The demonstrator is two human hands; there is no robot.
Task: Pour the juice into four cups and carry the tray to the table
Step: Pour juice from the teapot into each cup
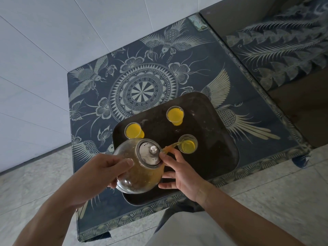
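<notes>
Orange juice stream [173,145] arcs from teapot [140,167] spout into cup [187,144], right of pot on dark tray [221,157]. Left hand [99,176] wraps pot body, tilting it. Right hand [179,172], fingers spread, one fingertip against lid [150,153] so it stays seated. Two filled cups [174,115] [134,132] beyond pot. Fourth cup not visible. Tray on patterned table [145,82].
</notes>
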